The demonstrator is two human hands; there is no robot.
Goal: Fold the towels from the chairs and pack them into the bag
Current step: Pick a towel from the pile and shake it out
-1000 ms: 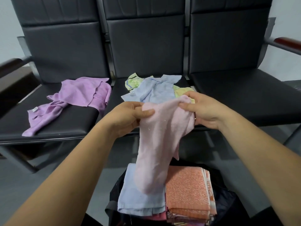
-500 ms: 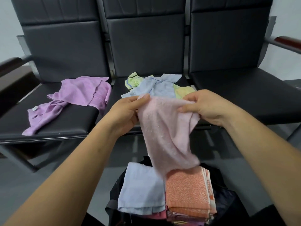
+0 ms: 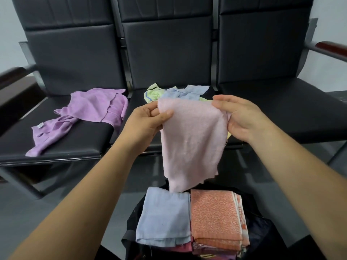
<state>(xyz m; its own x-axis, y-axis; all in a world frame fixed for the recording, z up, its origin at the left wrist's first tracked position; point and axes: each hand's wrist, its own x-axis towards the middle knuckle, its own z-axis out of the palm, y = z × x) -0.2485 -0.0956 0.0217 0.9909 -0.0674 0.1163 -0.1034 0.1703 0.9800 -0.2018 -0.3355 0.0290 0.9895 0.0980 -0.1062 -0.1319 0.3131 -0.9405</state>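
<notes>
Above the bag [image 3: 131, 239], left hand [image 3: 144, 122] and right hand [image 3: 242, 119] each pinch a top corner of the pink towel [image 3: 191, 139] — it hangs spread (folded towels packed below); purple towel [image 3: 88, 113] on the left chair [image 3: 75, 139].

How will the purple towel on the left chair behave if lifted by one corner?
Probably floppy: the purple towel lies crumpled in soft folds, so it should trail and unfurl. Likely light: the pink towel hangs limp from the left hand and right hand.
</notes>
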